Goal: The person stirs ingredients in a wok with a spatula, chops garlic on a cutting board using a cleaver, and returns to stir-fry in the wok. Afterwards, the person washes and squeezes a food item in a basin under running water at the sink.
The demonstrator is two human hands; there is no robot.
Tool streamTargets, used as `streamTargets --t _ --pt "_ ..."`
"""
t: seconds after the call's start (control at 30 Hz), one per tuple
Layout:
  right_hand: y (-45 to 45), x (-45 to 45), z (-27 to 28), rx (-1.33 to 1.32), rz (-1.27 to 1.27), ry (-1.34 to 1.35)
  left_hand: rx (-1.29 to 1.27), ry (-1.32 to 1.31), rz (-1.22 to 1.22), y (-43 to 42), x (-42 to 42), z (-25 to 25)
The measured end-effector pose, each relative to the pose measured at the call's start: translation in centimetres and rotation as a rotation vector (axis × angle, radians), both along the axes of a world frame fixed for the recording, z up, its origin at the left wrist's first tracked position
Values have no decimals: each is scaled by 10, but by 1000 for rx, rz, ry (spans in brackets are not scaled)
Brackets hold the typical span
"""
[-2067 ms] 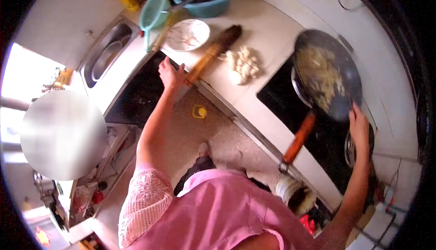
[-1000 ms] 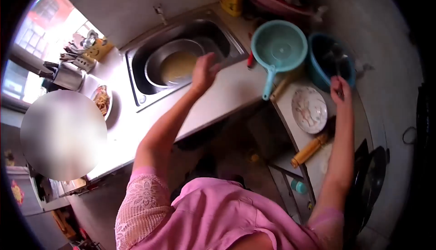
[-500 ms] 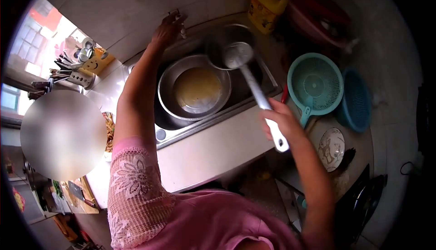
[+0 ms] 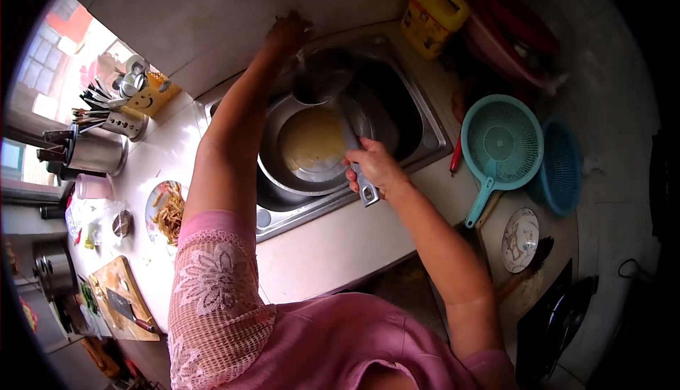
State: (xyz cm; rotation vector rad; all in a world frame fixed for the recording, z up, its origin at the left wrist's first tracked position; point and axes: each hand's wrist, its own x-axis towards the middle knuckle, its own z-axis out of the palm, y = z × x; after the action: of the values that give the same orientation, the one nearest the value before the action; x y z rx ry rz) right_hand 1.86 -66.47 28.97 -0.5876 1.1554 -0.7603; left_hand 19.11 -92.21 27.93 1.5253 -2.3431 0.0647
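Note:
My right hand (image 4: 375, 169) is closed around the handle of a metal ladle (image 4: 322, 78). The ladle's dark, deep bowl hangs over the far rim of a steel basin (image 4: 267, 160). Cloudy yellowish liquid (image 4: 312, 138) lies in the basin, which stands in the sink (image 4: 425, 117). Against the back wall, my left hand (image 4: 289, 34) is closed on the tap, largely covering it. The tap's spout (image 4: 301, 57) shows just below the hand, over the ladle bowl.
Right of the sink are a turquoise colander (image 4: 501, 138), a blue basket (image 4: 559, 170), a patterned plate (image 4: 520, 240) and a yellow jug (image 4: 433, 20). At left are a plate of food (image 4: 168, 214), a utensil holder (image 4: 127, 123) and a cutting board (image 4: 117, 277) with a cleaver (image 4: 122, 306).
The ladle has moved left from the basin's right side to under the tap, my right hand moving with it. My left hand stays at the tap. The view has shifted slightly.

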Motion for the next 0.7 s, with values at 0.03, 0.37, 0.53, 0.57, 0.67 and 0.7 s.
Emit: streamTargets --t 0.03,0.37,0.53,0.57,0.67,0.7 --pt "3 1 2 6 -5 -4 -1 0 -6 -3 0 0" --pt "22 -12 9 10 -59 -94 51 79 147 -8 -14 1" --pt "83 -61 54 37 -16 -96 47 55 153 -22 -2 -18" --pt "105 -78 62 59 -69 -149 -15 172 75 -39 14 -42" --pt "190 -129 103 -39 -258 -421 -201 70 -279 -64 53 -68" --pt "220 -143 121 -70 -349 -385 38 170 -178 -87 72 -80"
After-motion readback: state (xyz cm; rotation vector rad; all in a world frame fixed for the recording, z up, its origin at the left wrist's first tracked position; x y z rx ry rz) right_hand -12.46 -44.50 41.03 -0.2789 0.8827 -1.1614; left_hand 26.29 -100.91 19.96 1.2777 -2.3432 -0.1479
